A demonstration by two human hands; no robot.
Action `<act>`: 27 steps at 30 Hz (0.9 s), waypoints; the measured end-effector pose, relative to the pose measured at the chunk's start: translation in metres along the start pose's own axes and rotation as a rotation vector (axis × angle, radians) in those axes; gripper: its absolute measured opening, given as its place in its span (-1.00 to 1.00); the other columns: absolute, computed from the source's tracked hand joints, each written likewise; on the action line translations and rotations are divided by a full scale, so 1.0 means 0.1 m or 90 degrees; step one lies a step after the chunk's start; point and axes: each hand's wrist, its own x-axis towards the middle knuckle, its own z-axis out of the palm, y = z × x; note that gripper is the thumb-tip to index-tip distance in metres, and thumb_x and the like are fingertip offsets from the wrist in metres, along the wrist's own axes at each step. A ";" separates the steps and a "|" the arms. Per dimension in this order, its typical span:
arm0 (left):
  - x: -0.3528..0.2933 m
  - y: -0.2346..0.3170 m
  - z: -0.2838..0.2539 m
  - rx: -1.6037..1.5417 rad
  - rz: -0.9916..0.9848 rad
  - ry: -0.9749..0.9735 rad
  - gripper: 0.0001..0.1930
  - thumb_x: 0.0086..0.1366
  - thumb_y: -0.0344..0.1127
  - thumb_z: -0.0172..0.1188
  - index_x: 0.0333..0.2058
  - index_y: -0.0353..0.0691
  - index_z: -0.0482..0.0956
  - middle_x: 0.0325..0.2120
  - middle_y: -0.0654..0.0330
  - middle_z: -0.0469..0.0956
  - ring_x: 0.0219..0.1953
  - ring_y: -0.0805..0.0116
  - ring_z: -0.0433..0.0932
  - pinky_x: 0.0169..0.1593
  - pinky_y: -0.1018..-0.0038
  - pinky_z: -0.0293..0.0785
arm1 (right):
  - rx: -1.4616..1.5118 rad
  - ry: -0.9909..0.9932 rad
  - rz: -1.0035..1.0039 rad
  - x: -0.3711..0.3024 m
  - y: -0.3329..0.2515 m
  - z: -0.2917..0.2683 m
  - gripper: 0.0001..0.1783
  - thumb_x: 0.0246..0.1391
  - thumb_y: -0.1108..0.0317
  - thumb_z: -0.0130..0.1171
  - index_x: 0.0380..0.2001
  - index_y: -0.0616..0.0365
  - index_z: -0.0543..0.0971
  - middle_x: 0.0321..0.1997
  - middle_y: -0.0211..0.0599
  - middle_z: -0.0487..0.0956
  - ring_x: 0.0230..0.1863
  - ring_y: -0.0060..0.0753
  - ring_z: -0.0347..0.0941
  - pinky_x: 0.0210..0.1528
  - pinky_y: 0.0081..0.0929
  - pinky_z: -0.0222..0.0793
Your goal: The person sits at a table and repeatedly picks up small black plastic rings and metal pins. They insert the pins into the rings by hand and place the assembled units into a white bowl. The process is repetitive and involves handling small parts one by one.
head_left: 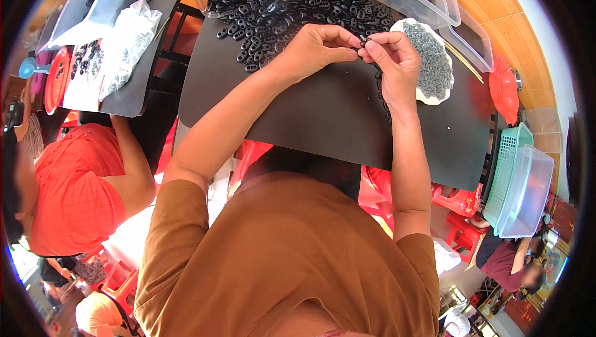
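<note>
Over the dark table, my left hand (pixel 323 48) and my right hand (pixel 395 58) meet fingertip to fingertip. Both are pinched on a small black piece (pixel 364 41); its exact shape is mostly covered by the fingers. Beyond them spreads a big heap of black oval plastic pieces with two holes each (pixel 279 2), some strewn toward my left wrist. Next to my right hand lies a white scalloped plate (pixel 442 99) bearing many small grey pieces (pixel 431 58). A thin line of small black pieces (pixel 380 85) shows on the table, partly behind my right wrist.
A clear plastic bin (pixel 428 5) stands at the back right, with thin sticks (pixel 464 62) near it. Right of the table are a red dish (pixel 504 89) and a green basket (pixel 506 169). On the left, a person in red (pixel 81 182) sits by another table (pixel 133 98).
</note>
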 end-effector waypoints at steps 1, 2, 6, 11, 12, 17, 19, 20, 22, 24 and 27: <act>0.00 0.01 0.00 -0.015 -0.023 -0.007 -0.77 0.22 -0.46 0.26 -0.13 -0.31 0.59 -0.29 0.23 0.64 -0.23 0.45 0.61 -0.06 0.55 0.53 | 0.001 0.004 0.001 0.00 -0.01 0.00 -0.92 0.10 0.54 0.22 -0.32 0.30 0.54 -0.37 -0.24 0.61 -0.36 -0.49 0.60 -0.28 -0.60 0.55; -0.01 0.03 -0.01 -0.029 -0.046 -0.014 -0.77 0.22 -0.46 0.25 -0.13 -0.30 0.59 -0.28 0.23 0.63 -0.21 0.44 0.62 -0.05 0.55 0.53 | 0.002 0.008 0.003 0.00 -0.02 -0.01 -0.92 0.10 0.55 0.22 -0.32 0.30 0.54 -0.37 -0.24 0.61 -0.36 -0.48 0.60 -0.29 -0.60 0.55; -0.02 0.03 -0.01 -0.241 -0.074 0.029 -0.73 0.23 -0.48 0.25 -0.07 -0.30 0.56 -0.28 0.19 0.62 -0.25 0.43 0.62 -0.07 0.53 0.56 | 0.017 0.030 -0.010 0.01 -0.04 -0.04 -0.92 0.10 0.55 0.22 -0.32 0.29 0.54 -0.38 -0.26 0.60 -0.36 -0.48 0.60 -0.30 -0.61 0.54; 0.00 0.00 -0.07 -0.304 -0.072 0.023 -0.73 0.26 -0.44 0.24 -0.06 -0.24 0.56 -0.17 0.25 0.58 -0.10 0.40 0.59 -0.02 0.53 0.55 | 0.009 0.006 -0.008 0.01 -0.05 0.00 -0.92 0.10 0.55 0.22 -0.32 0.29 0.54 -0.39 -0.27 0.59 -0.36 -0.48 0.60 -0.30 -0.62 0.54; 0.00 -0.01 -0.06 -0.303 -0.075 0.028 -0.73 0.25 -0.44 0.24 -0.06 -0.24 0.56 -0.18 0.26 0.59 -0.11 0.40 0.59 -0.02 0.53 0.55 | 0.007 0.010 -0.009 0.00 -0.04 0.00 -0.92 0.10 0.55 0.22 -0.32 0.29 0.54 -0.38 -0.27 0.59 -0.36 -0.48 0.60 -0.30 -0.62 0.54; -0.01 0.01 -0.03 -0.215 -0.097 0.008 -0.74 0.26 -0.42 0.24 -0.06 -0.21 0.57 -0.22 0.26 0.60 -0.16 0.43 0.60 -0.03 0.55 0.55 | 0.005 0.016 -0.013 0.00 -0.02 -0.01 -0.92 0.10 0.55 0.22 -0.32 0.28 0.54 -0.38 -0.28 0.60 -0.36 -0.49 0.60 -0.30 -0.63 0.53; -0.01 0.01 -0.04 -0.244 -0.094 -0.010 -0.75 0.27 -0.42 0.23 -0.06 -0.20 0.57 -0.22 0.26 0.61 -0.18 0.44 0.60 -0.03 0.56 0.55 | 0.007 0.016 -0.012 0.00 -0.04 -0.01 -0.92 0.10 0.55 0.22 -0.32 0.28 0.54 -0.38 -0.29 0.60 -0.36 -0.49 0.60 -0.30 -0.63 0.53; 0.00 0.01 -0.06 -0.278 -0.092 -0.019 -0.75 0.27 -0.41 0.23 -0.06 -0.19 0.57 -0.22 0.25 0.61 -0.19 0.44 0.61 -0.04 0.57 0.55 | 0.008 0.016 -0.012 0.00 -0.04 -0.01 -0.92 0.10 0.55 0.22 -0.32 0.28 0.54 -0.38 -0.29 0.60 -0.36 -0.49 0.60 -0.31 -0.63 0.53; 0.01 0.00 -0.08 -0.333 -0.095 -0.028 -0.75 0.28 -0.41 0.22 -0.06 -0.19 0.57 -0.22 0.25 0.61 -0.19 0.45 0.60 -0.04 0.59 0.55 | -0.010 0.014 -0.014 0.01 -0.04 -0.02 -0.92 0.10 0.55 0.22 -0.32 0.27 0.54 -0.38 -0.29 0.60 -0.36 -0.50 0.59 -0.31 -0.63 0.53; 0.02 -0.04 -0.10 -0.375 -0.106 -0.032 -0.75 0.29 -0.41 0.21 -0.05 -0.18 0.57 -0.21 0.24 0.61 -0.17 0.47 0.60 -0.04 0.60 0.55 | -0.031 0.011 -0.020 0.01 -0.04 -0.02 -0.92 0.10 0.54 0.22 -0.32 0.27 0.54 -0.38 -0.29 0.60 -0.37 -0.50 0.59 -0.31 -0.63 0.52; 0.03 -0.05 -0.12 -0.420 -0.112 -0.052 -0.75 0.30 -0.42 0.19 -0.05 -0.17 0.56 -0.21 0.25 0.61 -0.15 0.49 0.59 -0.03 0.62 0.54 | -0.064 0.004 -0.029 0.00 -0.05 -0.01 -0.92 0.10 0.54 0.23 -0.33 0.27 0.54 -0.38 -0.30 0.60 -0.37 -0.51 0.58 -0.31 -0.63 0.52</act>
